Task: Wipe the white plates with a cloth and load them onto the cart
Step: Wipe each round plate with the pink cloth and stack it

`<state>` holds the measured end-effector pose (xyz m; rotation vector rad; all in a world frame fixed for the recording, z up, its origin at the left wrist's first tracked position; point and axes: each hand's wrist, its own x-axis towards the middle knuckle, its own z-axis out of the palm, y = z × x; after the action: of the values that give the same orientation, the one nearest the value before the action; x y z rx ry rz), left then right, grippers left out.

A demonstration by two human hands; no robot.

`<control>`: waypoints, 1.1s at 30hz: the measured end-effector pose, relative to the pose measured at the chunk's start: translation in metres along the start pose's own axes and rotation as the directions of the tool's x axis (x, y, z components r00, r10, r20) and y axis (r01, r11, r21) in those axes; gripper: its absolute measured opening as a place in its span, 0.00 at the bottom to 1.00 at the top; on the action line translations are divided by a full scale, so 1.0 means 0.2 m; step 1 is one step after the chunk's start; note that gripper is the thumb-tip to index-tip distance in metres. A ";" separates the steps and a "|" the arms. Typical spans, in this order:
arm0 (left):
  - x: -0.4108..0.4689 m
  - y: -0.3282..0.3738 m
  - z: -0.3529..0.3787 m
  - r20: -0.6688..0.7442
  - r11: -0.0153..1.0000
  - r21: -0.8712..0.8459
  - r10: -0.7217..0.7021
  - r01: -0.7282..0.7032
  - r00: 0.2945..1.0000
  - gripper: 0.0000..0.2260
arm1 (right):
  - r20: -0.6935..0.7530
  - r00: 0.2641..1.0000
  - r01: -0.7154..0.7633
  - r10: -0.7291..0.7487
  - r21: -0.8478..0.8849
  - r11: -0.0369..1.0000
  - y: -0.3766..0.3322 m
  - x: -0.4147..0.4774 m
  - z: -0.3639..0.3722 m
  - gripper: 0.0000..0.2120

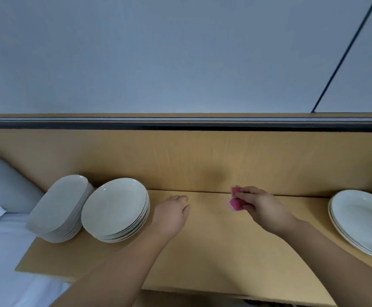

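Pink cloth (pixel 236 203) pinched in the right hand (pixel 259 207), low over the wooden counter (pixel 213 251). Left hand (pixel 171 214) empty, fingers loosely bent, just beside the round plate stack (pixel 114 209); whether they touch is unclear. Oblong plate stack (pixel 59 209) farther left. Oval plates (pixel 362 220) at far right.

- Table (pixel 213 251): bare wood runs from the round stack (pixel 114 209) to the right stack (pixel 362 222) — the widest open stretch.
- Left hand (pixel 171 214) lies just beside the round stack; right hand (pixel 258 207), pinching a cloth (pixel 236 203), sits mid-gap, apart from it.
- Oblong stack (pixel 60 207) crowds the round one — no gap shows between them.
- Back panel (pixel 180 156) walls off the far side.
- Near edge is open.
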<state>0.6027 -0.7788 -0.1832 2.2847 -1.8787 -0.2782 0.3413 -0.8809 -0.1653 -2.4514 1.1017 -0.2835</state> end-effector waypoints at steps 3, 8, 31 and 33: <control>0.09 0.26 0.06 0.023 0.995 0.000 0.102 -0.102 0.994 0.15 | -0.059 0.992 -0.112 0.113 0.010 0.994 0.16 -0.16 -0.12 0.17; 0.21 0.76 0.22 0.066 0.955 -0.040 0.296 -0.294 0.953 0.12 | -0.172 0.931 -0.321 0.323 0.040 0.946 0.42 -0.52 -0.32 0.17; 0.63 2.09 0.77 0.368 0.952 -0.251 0.262 -0.176 0.892 0.12 | -0.167 0.838 -0.505 0.519 0.124 0.854 1.36 -1.21 -0.54 0.18; 0.63 2.13 0.76 0.391 0.973 -0.175 0.207 -0.149 0.897 0.10 | -0.149 0.838 -0.510 0.525 0.130 0.850 1.38 -1.20 -0.55 0.18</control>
<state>0.1839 -0.9869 -0.2295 2.0586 -2.1585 -0.8913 -0.0386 -0.8974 -0.1987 -1.9773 1.7405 -0.3712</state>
